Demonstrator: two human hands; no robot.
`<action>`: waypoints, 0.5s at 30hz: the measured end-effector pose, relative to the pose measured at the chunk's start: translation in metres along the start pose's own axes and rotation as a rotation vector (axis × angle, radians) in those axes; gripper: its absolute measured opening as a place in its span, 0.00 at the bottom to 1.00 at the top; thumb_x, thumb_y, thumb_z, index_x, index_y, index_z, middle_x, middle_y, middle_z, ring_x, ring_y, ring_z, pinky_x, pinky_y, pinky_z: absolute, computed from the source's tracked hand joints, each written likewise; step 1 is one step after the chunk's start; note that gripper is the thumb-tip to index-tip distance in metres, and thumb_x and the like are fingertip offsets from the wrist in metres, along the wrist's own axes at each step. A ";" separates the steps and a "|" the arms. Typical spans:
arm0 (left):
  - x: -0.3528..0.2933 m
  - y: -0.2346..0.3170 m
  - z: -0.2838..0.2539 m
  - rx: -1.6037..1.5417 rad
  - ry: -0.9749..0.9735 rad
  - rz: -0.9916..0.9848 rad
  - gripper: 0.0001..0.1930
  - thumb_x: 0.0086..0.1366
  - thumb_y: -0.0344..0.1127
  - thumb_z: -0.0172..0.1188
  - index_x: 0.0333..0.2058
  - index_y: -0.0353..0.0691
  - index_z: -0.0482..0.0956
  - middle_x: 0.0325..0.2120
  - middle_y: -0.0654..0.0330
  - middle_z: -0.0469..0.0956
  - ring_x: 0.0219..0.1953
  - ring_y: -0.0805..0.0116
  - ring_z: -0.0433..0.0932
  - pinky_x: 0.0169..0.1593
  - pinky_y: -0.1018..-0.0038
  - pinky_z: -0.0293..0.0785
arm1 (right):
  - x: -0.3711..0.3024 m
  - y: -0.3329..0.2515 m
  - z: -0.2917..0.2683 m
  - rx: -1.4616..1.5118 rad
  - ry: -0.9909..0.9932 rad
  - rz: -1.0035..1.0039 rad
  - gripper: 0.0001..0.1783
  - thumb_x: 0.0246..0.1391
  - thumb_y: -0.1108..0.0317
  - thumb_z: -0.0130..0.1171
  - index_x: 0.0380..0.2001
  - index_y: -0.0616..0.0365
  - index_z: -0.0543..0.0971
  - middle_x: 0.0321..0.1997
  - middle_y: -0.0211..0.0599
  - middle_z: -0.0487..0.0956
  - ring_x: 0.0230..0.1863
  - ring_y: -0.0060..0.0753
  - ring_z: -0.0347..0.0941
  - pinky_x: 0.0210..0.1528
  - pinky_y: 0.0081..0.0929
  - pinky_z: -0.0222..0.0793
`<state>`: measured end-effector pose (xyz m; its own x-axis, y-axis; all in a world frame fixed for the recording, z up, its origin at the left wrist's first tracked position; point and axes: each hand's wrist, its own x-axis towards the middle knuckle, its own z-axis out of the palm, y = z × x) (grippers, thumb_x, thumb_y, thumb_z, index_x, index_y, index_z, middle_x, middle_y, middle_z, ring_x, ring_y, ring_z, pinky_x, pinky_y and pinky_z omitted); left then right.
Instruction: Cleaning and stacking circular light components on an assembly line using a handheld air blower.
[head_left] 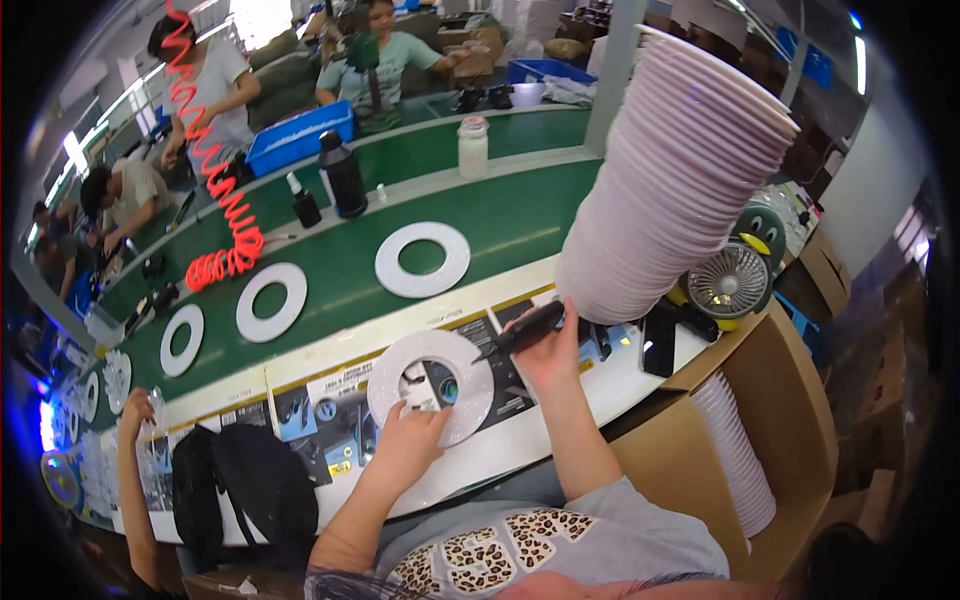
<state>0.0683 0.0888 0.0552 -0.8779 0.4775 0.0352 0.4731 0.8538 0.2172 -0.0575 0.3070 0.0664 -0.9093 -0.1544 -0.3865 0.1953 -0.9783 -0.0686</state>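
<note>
On my feed, the right hand (548, 352) is closed around a dark pen-like tool (535, 328), its thin tip pointing left at the upper right of a white ring (476, 390); I can't tell whether tip and ring touch. The left hand (410, 440) is partly open, thumb and forefinger spread at the lower part of that ring, by its hole. Whether it pinches or merely rests there, I can't tell.

The ring lies in front of the person, over printed packaging (345, 400) along a white bench (506, 440). Beyond runs a green belt (510, 232) carrying more rings (422, 260) in a row. To the right I see a tall, leaning white stack (680, 180), a phone (658, 342) and a small fan (724, 281) with a penguin figure (763, 236). An open cardboard box (675, 450) beside the bench holds another stack (735, 455).

At left, a black bag (268, 485) sits near another person's hand (140, 408). Past the belt stand a black bottle (342, 178) and a white jar (473, 148); a red coiled hose (215, 150) hangs down, and several people (400, 52) are seated or standing behind.
</note>
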 end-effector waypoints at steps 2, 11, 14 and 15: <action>0.009 0.002 -0.009 0.009 -0.051 0.004 0.34 0.43 0.38 0.71 0.52 0.41 0.70 0.36 0.53 0.79 0.44 0.58 0.77 0.58 0.55 0.62 | -0.005 -0.006 -0.005 0.030 -0.001 0.039 0.21 0.50 0.44 0.60 0.27 0.52 0.74 0.27 0.33 0.77 0.33 0.36 0.73 0.45 0.39 0.68; 0.219 -0.027 -0.070 0.134 0.077 0.119 0.40 0.43 0.36 0.72 0.57 0.48 0.64 0.32 0.55 0.80 0.42 0.54 0.78 0.53 0.53 0.64 | -0.046 -0.049 0.013 0.083 -0.065 -0.035 0.22 0.51 0.46 0.57 0.26 0.55 0.72 0.26 0.32 0.75 0.33 0.35 0.71 0.46 0.37 0.67; 0.294 -0.054 -0.076 0.102 0.128 0.097 0.45 0.44 0.39 0.73 0.61 0.50 0.59 0.46 0.52 0.76 0.51 0.53 0.73 0.58 0.43 0.59 | -0.051 -0.057 0.005 0.016 -0.027 -0.073 0.22 0.50 0.45 0.58 0.26 0.55 0.72 0.26 0.32 0.75 0.33 0.35 0.71 0.46 0.37 0.67; 0.304 -0.068 -0.072 0.047 0.179 0.084 0.44 0.44 0.39 0.73 0.60 0.48 0.61 0.48 0.51 0.75 0.53 0.53 0.72 0.58 0.46 0.60 | -0.057 -0.056 0.010 0.060 0.011 -0.061 0.22 0.49 0.45 0.60 0.26 0.55 0.72 0.26 0.31 0.75 0.33 0.35 0.71 0.46 0.37 0.67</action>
<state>-0.2364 0.1614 0.1218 -0.8325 0.5062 0.2251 0.5441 0.8236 0.1603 -0.0203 0.3688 0.1013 -0.9145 -0.0934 -0.3936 0.1171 -0.9924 -0.0368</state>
